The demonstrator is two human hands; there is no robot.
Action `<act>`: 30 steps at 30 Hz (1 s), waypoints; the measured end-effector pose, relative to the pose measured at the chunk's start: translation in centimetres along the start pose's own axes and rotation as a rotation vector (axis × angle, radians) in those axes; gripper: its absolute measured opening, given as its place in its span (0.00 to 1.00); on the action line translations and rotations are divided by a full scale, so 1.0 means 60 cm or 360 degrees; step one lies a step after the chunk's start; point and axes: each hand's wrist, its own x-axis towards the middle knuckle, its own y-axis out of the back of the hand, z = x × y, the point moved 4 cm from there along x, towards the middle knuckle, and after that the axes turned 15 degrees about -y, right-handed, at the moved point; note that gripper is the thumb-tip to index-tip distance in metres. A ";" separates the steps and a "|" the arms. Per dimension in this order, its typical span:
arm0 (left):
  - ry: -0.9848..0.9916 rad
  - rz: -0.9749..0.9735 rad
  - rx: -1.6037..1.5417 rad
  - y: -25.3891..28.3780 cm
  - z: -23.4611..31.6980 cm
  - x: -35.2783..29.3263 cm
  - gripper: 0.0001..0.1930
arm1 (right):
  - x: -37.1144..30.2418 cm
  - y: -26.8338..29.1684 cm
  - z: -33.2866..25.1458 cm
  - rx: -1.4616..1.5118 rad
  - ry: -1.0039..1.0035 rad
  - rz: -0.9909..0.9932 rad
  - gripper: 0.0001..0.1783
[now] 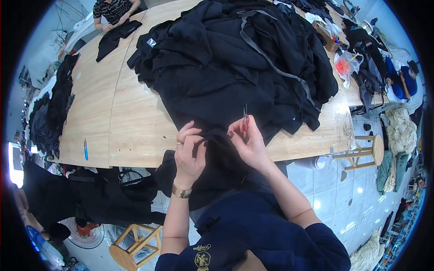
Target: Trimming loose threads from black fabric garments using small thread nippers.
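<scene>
A black garment (212,171) hangs over the table's near edge in front of my body. My left hand (189,151), wearing a ring and a gold bracelet, pinches a fold of it between thumb and fingers. Small thread snips (245,124) with red handles sit in my right hand (249,143), their thin blades pointing up and away from me. The right thumb and fingertip come close together beside the same cloth; whether they also grip it, I cannot tell. Just beyond both hands rises a big heap of black garments (217,77), crossed by a grey strip.
On the wooden table (135,113) a blue pen-like tool (85,149) lies at left. Dark clothes (52,108) fill the far left. Wooden stools (370,150) stand on the floor. A plastic bag (346,65) lies right. Other people work at the far left and right.
</scene>
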 end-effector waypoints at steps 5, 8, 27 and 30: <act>0.0046 0.0003 -0.0169 -0.005 -0.006 -0.006 0.04 | 0.000 -0.010 -0.005 0.0179 -0.0056 -0.0059 0.12; 0.0110 0.0012 -0.0109 -0.003 -0.007 -0.013 0.05 | -0.007 -0.022 -0.023 -0.0381 -0.0016 -0.0152 0.20; -0.0417 0.0158 0.0317 0.003 0.020 -0.071 0.13 | -0.069 0.004 -0.003 -0.1023 0.0085 -0.0118 0.19; -0.0422 0.0159 0.0298 0.003 0.022 -0.072 0.13 | -0.075 0.004 -0.002 -0.1086 0.0179 -0.0141 0.21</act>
